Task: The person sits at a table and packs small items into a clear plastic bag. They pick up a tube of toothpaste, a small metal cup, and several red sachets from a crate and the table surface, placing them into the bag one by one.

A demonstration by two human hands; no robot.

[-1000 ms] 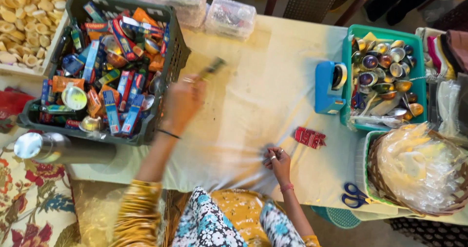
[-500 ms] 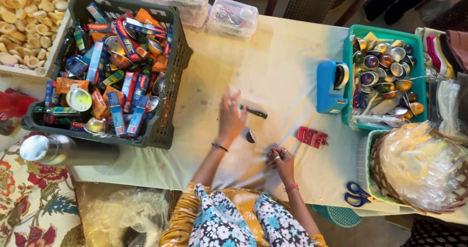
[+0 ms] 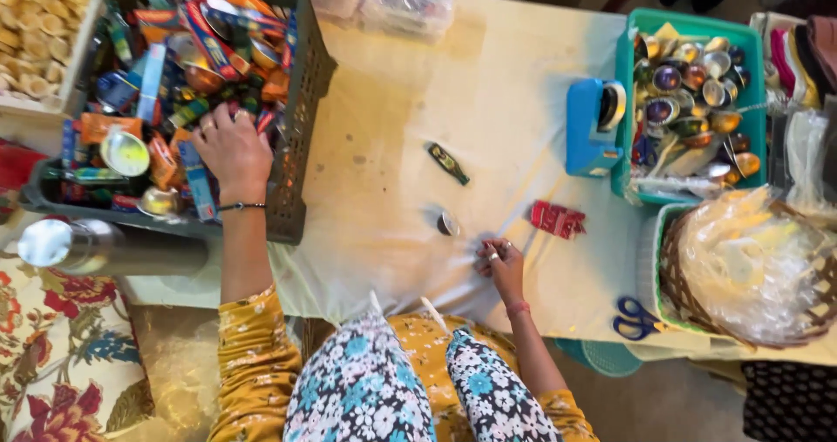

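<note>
dark crate (image 3: 301, 159) of colourful packets: left hand (image 3: 231, 150) inside, grip unclear; right hand (image 3: 501, 263) curled on cloth.

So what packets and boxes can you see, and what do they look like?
Packets: heaped in the dark crate at left, small flat sachets in orange, blue, red and green; the left hand rests among them.
Dark packet: alone on the cloth, slim, dark green.
Red packets: small cluster on the cloth beyond the right hand.
Blue box: beside the teal tub, upright and rectangular.
</note>
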